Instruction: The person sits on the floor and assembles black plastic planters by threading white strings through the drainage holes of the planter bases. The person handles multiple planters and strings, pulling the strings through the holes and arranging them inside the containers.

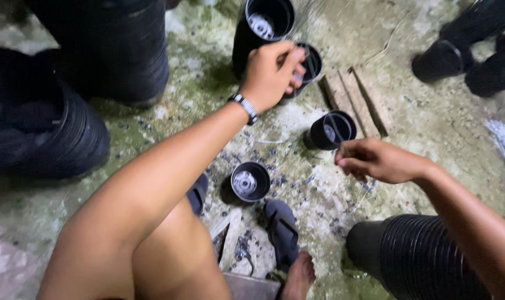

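Gripping: the left hand, upper middle of the frame, has its fingers curled together on the rim of a small black pot; something thin seems pinched there, too blurred to name.
Right hand: the right hand, right of centre, is loosely curled with fingertips close together; whether it pinches anything I cannot tell.
Nearest pot: a second black pot lies tilted just above the right hand, near a wooden block.
Loose pot: a third pot sits at centre, mouth up, apart from both hands.
Stacks: nested pot stacks lie lower right and along the left edge.
Doing it well: probably steady the rim firmly and work one pot at a time.
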